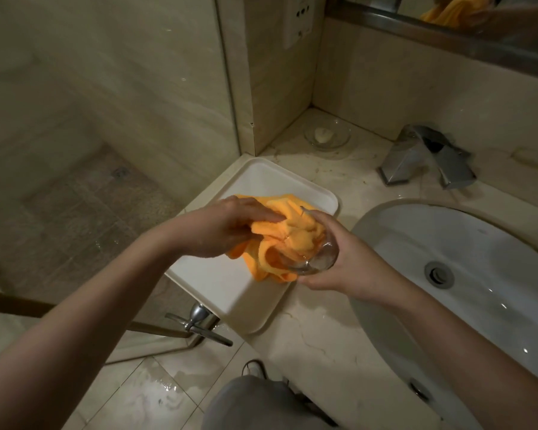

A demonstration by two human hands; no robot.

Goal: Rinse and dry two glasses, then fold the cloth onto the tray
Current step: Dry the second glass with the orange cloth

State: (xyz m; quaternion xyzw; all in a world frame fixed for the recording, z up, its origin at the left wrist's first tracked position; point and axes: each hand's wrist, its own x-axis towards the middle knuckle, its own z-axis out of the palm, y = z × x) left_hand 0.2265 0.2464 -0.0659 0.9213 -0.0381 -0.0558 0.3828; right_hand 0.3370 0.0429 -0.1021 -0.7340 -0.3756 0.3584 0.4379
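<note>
A clear glass [319,259] lies on its side in my right hand [351,265], whose fingers curl round its base, above the white tray [230,293]. An orange cloth [292,240] is stuffed into the glass's mouth and hangs below it. My left hand [227,228] grips the bunched cloth at the glass's left and pushes it inside. The tray lies on the marble counter's left end with nothing else showing on it. No second glass shows.
A white sink basin [463,274] with a drain lies at the right, a chrome faucet [426,159] behind it. A glass soap dish [326,136] stands in the back corner. A chrome handle [199,324] sticks out below the counter edge. The floor is wet.
</note>
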